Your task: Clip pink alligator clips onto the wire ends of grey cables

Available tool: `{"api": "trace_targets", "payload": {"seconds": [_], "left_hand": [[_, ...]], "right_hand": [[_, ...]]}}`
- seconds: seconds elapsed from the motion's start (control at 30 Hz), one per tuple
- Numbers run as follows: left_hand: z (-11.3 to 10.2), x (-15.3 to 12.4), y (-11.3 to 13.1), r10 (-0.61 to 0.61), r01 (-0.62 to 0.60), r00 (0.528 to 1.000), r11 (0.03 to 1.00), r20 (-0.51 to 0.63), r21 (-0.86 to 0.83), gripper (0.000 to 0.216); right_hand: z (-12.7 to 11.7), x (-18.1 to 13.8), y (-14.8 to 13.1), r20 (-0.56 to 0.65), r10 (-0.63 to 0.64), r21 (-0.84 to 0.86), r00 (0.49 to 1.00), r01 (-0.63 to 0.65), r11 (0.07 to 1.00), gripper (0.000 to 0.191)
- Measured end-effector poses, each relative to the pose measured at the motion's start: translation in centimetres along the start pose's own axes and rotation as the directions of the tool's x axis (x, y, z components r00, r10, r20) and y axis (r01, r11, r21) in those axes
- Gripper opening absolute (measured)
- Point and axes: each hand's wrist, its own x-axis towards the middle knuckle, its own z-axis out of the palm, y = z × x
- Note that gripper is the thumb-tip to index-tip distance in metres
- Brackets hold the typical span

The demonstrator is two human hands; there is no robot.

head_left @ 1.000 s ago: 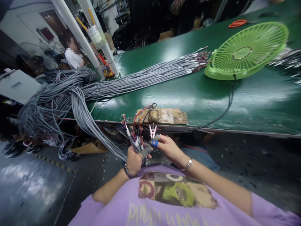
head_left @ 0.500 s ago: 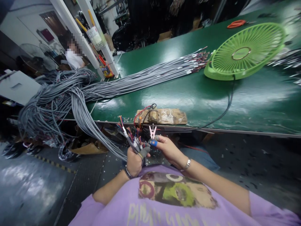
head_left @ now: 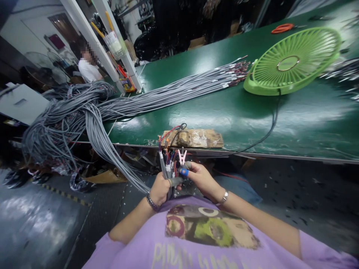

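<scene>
My left hand (head_left: 162,188) is wrapped round a bundle of grey cables (head_left: 163,167). Their stripped ends point up, with white bands and thin coloured wires fanned out. A grey cover sits on the left thumb. Close by on the right, my right hand (head_left: 200,178) has its thumb and forefinger pinched together, blue tape on the thumb and a grey cover on a finger. These fingertips are just under a pink clip (head_left: 182,157) at the table edge, beside the wire ends. What lies between them is too small to tell.
A wooden block (head_left: 200,138) with red and black leads lies on the green table's (head_left: 218,108) near edge. Behind it stretches a long row of grey cables (head_left: 174,91). A green fan (head_left: 291,63), orange-handled tool (head_left: 282,28) and heaped cables (head_left: 64,116) surround it. A person (head_left: 89,69) sits far left.
My left hand has turned the cable bundle more upright and brought its wire ends rightward, closer to the pink clip. My right hand has barely moved.
</scene>
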Motion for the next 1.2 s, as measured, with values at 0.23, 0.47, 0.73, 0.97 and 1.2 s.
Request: {"api": "trace_targets", "payload": {"seconds": [0.23,0.47,0.73,0.97,1.2], "left_hand": [[-0.22,-0.04,-0.28,0.004,-0.004,1.0,1.0,0.03,-0.011,0.04],[-0.19,0.25,-0.49,0.082,-0.084,0.996,0.995,-0.042,-0.046,0.04],[-0.16,0.14,-0.81,0.157,-0.16,0.981,0.987,-0.114,-0.018,0.039],[0.18,-0.48,-0.47,0.126,-0.122,0.989,0.991,-0.081,0.052,0.04],[-0.15,-0.17,-0.56,0.103,-0.104,0.992,0.994,-0.079,-0.021,0.039]], "right_hand": [[-0.07,-0.05,0.03,0.011,0.049,0.021,0.999,-0.049,0.999,0.04],[-0.22,0.1,-0.02,-0.048,-0.053,-0.077,0.997,0.049,0.996,0.039],[-0.33,-0.19,0.08,-0.046,-0.099,-0.121,0.994,0.093,0.988,0.039],[-0.63,-0.3,-0.19,0.018,-0.097,-0.138,0.995,0.099,0.986,0.037],[-0.55,-0.06,-0.06,0.116,0.024,-0.037,0.993,-0.02,0.999,0.04]]}}
